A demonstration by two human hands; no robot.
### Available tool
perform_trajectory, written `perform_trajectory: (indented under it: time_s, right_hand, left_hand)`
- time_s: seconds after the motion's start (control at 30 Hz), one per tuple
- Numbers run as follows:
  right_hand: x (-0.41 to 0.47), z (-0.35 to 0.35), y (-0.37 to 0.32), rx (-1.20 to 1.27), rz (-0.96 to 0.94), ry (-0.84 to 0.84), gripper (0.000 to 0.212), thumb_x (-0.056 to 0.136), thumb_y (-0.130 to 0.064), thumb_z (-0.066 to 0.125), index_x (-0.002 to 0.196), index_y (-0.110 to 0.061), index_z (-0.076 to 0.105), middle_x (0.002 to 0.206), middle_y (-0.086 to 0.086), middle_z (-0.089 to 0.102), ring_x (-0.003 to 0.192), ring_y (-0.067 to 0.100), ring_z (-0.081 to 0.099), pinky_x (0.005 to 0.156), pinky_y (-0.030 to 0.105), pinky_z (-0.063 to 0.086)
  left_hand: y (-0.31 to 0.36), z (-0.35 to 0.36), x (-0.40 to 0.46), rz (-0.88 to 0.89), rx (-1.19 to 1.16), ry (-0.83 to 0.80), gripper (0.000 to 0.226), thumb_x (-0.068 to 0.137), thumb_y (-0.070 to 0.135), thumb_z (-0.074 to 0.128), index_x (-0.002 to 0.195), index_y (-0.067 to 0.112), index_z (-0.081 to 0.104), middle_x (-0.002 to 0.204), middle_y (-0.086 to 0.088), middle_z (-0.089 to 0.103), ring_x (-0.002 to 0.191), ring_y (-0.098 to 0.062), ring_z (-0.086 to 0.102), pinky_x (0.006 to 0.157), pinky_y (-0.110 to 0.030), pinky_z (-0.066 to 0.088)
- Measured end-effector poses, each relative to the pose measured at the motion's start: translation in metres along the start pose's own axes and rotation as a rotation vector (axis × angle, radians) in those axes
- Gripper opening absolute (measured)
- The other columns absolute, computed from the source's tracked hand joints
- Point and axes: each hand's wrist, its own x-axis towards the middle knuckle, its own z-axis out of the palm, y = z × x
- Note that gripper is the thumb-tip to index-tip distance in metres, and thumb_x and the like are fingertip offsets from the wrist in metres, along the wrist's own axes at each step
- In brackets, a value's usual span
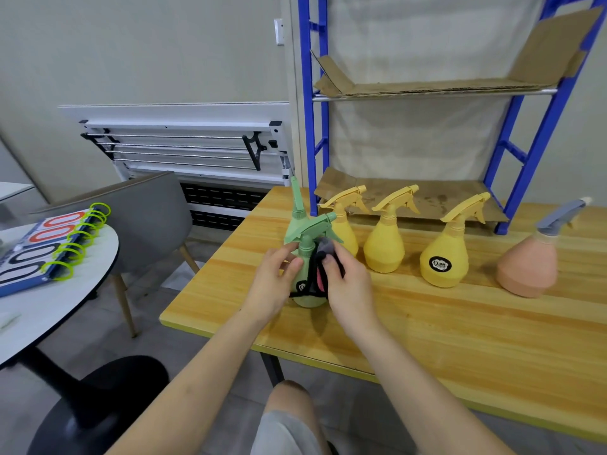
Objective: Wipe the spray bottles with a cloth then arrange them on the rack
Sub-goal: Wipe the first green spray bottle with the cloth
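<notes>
Bottles: two green plastic spray bottles (303, 257) | left hand (274, 284) grips front one on wooden table (427, 323) | right hand (348, 287) presses dark cloth (323, 257) against it | three yellow spray bottles (384, 244) | one pink spray bottle (528, 267) | blue metal rack (538, 136) behind.

**Bare arms, light grey shorts**

Both forearms are bare, with no sleeves, watch or rings showing. The left hand (274, 284) and right hand (349, 287) are ungloved. Light grey shorts (282, 431) cover the thigh, knee exposed.
</notes>
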Motion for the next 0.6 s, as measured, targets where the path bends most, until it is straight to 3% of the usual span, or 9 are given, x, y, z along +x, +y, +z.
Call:
perform_trajectory:
  time_s: [0.07,0.13,0.2,0.4,0.53,0.6]
  right_hand:
    - [-0.003,0.000,-0.007,-0.027,-0.052,0.046,0.025,0.108,-0.017,0.054,0.121,-0.030,0.071,0.107,-0.021,0.074,0.104,0.001,0.068,0.089,0.026,0.058]
    - [-0.006,-0.002,-0.007,-0.102,-0.120,0.076,0.021,0.107,-0.018,0.057,0.118,-0.027,0.072,0.107,-0.018,0.074,0.103,0.002,0.068,0.089,0.026,0.057]
    - [-0.006,-0.006,-0.004,-0.189,-0.194,0.120,0.021,0.106,-0.018,0.059,0.121,-0.022,0.072,0.113,-0.013,0.073,0.108,0.003,0.066,0.094,0.025,0.054]
    - [-0.005,-0.016,-0.007,-0.329,-0.390,0.186,0.031,0.100,-0.006,0.067,0.129,-0.012,0.071,0.121,-0.004,0.067,0.112,0.005,0.061,0.101,0.011,0.044]
    - [0.006,-0.012,-0.007,-0.419,-0.490,0.147,0.026,0.100,-0.011,0.068,0.125,-0.011,0.072,0.118,0.000,0.068,0.112,0.018,0.064,0.099,0.032,0.054]
    - [0.008,-0.009,-0.005,-0.470,-0.538,0.130,0.025,0.099,-0.010,0.067,0.123,-0.009,0.074,0.114,0.002,0.067,0.107,0.022,0.065,0.093,0.033,0.055]
  left_hand:
    - [-0.001,0.001,-0.002,0.017,-0.006,0.021,0.037,0.106,0.026,0.055,0.142,0.024,0.055,0.115,-0.003,0.060,0.108,0.006,0.053,0.088,0.000,0.037]
    - [-0.003,0.002,-0.003,0.026,-0.030,0.041,0.030,0.105,0.026,0.056,0.136,0.029,0.058,0.117,-0.002,0.060,0.110,0.000,0.056,0.092,-0.008,0.042]
    - [-0.002,0.002,-0.003,0.031,-0.057,0.037,0.029,0.105,0.025,0.057,0.133,0.022,0.061,0.126,0.003,0.063,0.116,-0.002,0.059,0.097,-0.018,0.047]
    - [0.004,-0.001,-0.002,0.043,-0.093,-0.007,0.030,0.105,0.020,0.057,0.135,0.020,0.060,0.125,0.012,0.067,0.115,0.006,0.059,0.095,-0.014,0.046]
    - [0.004,0.001,-0.003,0.075,-0.054,-0.018,0.028,0.105,0.020,0.056,0.132,0.017,0.061,0.120,0.003,0.062,0.108,0.010,0.057,0.091,-0.011,0.046]
    - [0.005,0.002,-0.003,0.103,-0.034,-0.028,0.027,0.105,0.016,0.056,0.132,0.014,0.061,0.115,0.003,0.060,0.103,0.013,0.056,0.088,-0.005,0.042]
